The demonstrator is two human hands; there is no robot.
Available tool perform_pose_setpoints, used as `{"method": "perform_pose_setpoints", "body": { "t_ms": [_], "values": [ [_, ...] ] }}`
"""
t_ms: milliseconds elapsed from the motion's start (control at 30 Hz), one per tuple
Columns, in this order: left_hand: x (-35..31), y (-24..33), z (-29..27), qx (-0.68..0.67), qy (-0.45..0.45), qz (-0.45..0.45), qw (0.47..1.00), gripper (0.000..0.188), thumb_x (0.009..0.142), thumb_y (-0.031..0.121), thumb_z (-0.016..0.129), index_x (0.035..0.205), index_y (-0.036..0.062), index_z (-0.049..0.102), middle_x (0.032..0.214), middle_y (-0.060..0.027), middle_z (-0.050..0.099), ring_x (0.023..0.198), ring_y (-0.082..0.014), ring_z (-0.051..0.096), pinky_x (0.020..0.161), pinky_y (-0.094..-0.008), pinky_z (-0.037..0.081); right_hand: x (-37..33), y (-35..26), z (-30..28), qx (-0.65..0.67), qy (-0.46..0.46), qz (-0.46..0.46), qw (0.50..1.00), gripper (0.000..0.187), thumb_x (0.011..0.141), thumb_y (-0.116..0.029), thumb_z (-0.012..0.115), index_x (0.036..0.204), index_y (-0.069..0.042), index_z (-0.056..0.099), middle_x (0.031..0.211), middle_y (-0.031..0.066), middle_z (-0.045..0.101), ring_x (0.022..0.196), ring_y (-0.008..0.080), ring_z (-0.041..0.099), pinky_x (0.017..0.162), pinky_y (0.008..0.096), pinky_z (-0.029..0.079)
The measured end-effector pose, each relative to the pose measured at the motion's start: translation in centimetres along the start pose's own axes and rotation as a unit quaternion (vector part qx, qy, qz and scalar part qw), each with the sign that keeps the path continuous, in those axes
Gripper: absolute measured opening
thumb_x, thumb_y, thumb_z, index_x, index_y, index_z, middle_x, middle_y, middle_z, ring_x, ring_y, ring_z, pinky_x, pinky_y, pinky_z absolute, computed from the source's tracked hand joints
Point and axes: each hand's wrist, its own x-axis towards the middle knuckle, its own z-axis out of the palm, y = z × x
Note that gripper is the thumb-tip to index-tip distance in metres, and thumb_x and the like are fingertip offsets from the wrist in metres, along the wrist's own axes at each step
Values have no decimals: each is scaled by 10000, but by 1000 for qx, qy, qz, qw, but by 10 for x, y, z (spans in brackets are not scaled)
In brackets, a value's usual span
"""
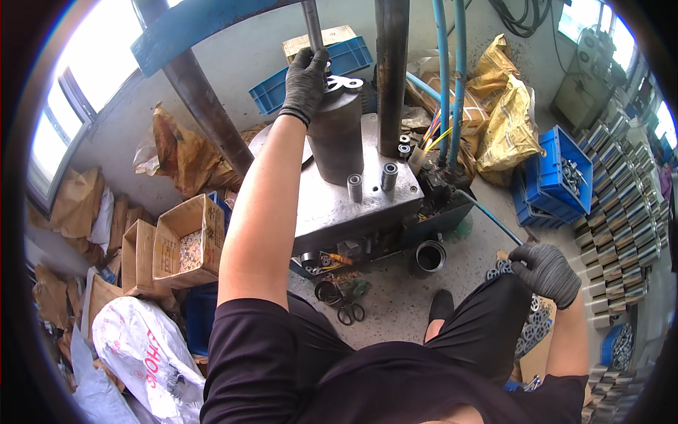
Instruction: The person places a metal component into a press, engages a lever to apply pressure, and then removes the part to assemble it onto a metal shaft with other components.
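Observation:
My left hand, in a dark grey knit glove, reaches up to the top of a thick steel cylinder. Its fingers curl in just under a vertical steel rod; what they grip is mostly hidden. A flat metal link plate with holes lies on the cylinder's top beside the fingers. My right hand, gloved alike, is closed around the end of a thin blue lever above my right knee. Two short metal bushings stand upright on the steel press table.
Steel columns rise from the press. Open cardboard boxes and a white sack crowd the left. Blue crates, yellow sacks and stacked metal tubes occupy the right. An open metal cylinder and scissors are on the floor.

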Motion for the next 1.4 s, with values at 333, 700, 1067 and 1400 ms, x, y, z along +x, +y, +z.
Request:
{"method": "perform_pose_setpoints", "body": {
  "t_ms": [333,700,1067,1400],
  "values": [
    [2,-3,0,2,-7,-5,1000,269,1049,316,674,1023,48,669,731,2,592,635,-87,554,584,-275,461,2,6,-5,-2,-52,-14,999,275,896,-186,690,1098,-16,769,1022,204,762,971,389,739,879,448,583],
    [3,-4,-2,1,-5,-3,1000,274,1051,320,673,1034,46,675,736,1,597,636,-90,557,591,-279,468,2,11,-1,50,2,-2,999,265,905,-190,678,1102,-43,778,1045,200,763,990,384,733,902,458,583],
    [2,-2,2,-10,3,-10,1000,255,1048,304,674,1024,49,681,722,6,584,635,-94,550,601,-281,468,-2,19,2,14,15,-34,999,264,901,-164,685,1120,-51,777,1009,213,763,953,388,741,877,457,592],
    [4,-3,1,-13,0,-12,1000,238,1054,285,681,1012,51,678,697,10,567,599,-84,531,554,-270,438,-3,27,9,-16,-14,-51,998,290,900,-165,690,1155,-50,766,1002,219,759,952,396,738,882,462,590]
  ]
}}
